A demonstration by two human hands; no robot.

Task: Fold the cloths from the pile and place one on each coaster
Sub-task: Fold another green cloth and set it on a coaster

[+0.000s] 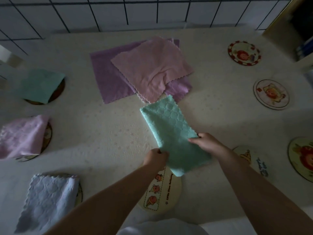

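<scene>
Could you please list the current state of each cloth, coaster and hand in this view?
Green cloth: folded lengthwise, held by both hands.
Left hand: gripping it.
Right hand: gripping it.
Pile: pink on purple, unfolded.
Left coasters: three, each covered.
Right coasters: bare.

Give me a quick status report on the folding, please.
Left hand and right hand grip green cloth, folded once. Pile holds two. Nothing in the way.
</scene>
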